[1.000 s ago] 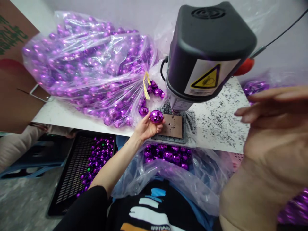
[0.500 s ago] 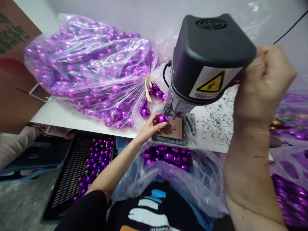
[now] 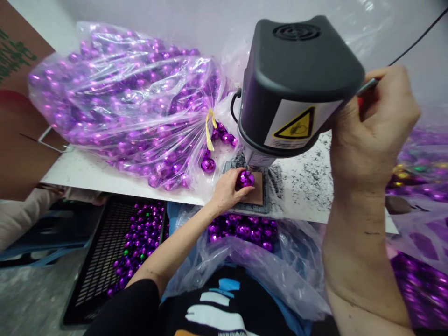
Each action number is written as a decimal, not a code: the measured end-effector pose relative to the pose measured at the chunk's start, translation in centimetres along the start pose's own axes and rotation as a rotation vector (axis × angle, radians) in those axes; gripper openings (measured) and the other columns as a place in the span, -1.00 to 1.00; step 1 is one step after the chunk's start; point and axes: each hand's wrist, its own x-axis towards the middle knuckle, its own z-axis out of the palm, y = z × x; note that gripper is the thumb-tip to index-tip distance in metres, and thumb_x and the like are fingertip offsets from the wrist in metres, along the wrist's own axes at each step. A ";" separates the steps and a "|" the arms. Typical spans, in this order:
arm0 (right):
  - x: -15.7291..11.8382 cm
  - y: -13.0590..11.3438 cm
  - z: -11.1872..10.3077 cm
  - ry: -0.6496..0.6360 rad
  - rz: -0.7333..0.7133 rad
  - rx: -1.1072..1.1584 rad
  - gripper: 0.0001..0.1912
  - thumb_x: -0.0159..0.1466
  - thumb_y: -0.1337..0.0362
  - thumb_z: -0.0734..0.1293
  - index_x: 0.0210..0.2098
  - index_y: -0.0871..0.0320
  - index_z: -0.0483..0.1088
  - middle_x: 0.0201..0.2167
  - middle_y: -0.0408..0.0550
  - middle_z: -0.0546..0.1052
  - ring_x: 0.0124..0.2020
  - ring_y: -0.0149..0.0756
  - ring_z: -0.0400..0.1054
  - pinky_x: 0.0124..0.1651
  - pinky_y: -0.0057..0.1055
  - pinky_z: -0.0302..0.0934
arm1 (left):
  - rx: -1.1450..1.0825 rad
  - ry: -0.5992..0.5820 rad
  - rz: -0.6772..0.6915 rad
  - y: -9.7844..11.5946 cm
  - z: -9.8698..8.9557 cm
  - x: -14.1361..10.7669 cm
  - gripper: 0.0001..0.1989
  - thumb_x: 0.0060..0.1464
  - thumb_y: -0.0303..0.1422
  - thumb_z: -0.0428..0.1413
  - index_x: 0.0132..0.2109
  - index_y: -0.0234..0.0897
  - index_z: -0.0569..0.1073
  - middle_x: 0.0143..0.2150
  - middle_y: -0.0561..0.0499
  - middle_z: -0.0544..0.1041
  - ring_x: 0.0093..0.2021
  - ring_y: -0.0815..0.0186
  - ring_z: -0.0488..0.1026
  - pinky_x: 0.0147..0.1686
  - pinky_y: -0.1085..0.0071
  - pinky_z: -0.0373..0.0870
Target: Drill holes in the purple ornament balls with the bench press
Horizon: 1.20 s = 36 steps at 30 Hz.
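Note:
My left hand (image 3: 227, 190) is closed around a shiny purple faceted ball (image 3: 246, 178), pinched between thumb and fingers. The ball sits over a brown board (image 3: 258, 190) on the grey base plate (image 3: 268, 205) of a bench drill press (image 3: 301, 70). Just above the ball is the machine's lower end, and its tip is hard to make out. At the right side of the black housing my right hand (image 3: 380, 112) is closed on a lever handle (image 3: 369, 87); a grey rod and a bit of red show between its fingers.
A tied clear bag of purple balls (image 3: 129, 112) lies left on the white table (image 3: 77, 170), beside a loose ball (image 3: 208, 164). Dark shavings (image 3: 304, 172) cover the right side. Below are a black crate (image 3: 94, 261) and an open bag (image 3: 245, 231). Someone's sleeve (image 3: 21, 219) shows left.
My left hand has moved right with the purple ball, bringing it over the brown board under the drill. My right hand stays on the lever, which shows more now. The view has shifted slightly.

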 end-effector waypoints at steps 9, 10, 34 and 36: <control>0.3 0.4 -0.5 -0.042 0.051 0.023 -0.47 0.22 -0.18 0.27 -0.27 0.23 0.27 -0.46 -0.21 0.25 -0.48 -0.67 0.15 -0.37 -0.55 0.06 | -0.036 0.082 -0.020 0.1 1.7 -1.0 -0.48 0.15 -0.19 0.24 0.17 -0.26 0.32 0.07 -0.16 0.52 0.06 0.12 0.47 0.08 0.17 0.36; 0.3 0.4 -0.5 -0.043 0.043 0.020 -0.47 0.22 -0.18 0.26 -0.27 0.22 0.27 -0.47 -0.21 0.25 -0.47 -0.66 0.17 -0.37 -0.55 0.07 | -0.038 0.101 -0.064 0.0 1.6 -1.0 -0.50 0.15 -0.17 0.24 0.16 -0.25 0.34 0.05 -0.14 0.53 0.03 0.14 0.48 0.06 0.19 0.37; 0.7 0.4 -0.4 -0.010 0.024 -0.034 -0.49 0.21 -0.17 0.29 -0.31 0.21 0.26 -0.44 -0.18 0.28 -0.45 -0.60 0.15 -0.33 -0.48 0.05 | 0.102 0.069 -0.076 1.4 1.9 -0.7 -0.55 0.15 -0.13 0.23 0.08 -0.24 0.35 -0.03 -0.12 0.51 0.05 0.10 0.41 0.15 0.12 0.23; 1.1 0.5 -0.3 -0.006 0.025 -0.029 -0.51 0.21 -0.17 0.29 -0.38 0.17 0.23 -0.47 -0.16 0.25 -0.46 -0.55 0.14 -0.37 -0.44 0.02 | 0.128 0.084 -0.092 1.4 2.2 -0.6 -0.56 0.13 -0.15 0.25 0.07 -0.23 0.36 -0.04 -0.11 0.51 0.04 0.09 0.41 0.20 0.08 0.19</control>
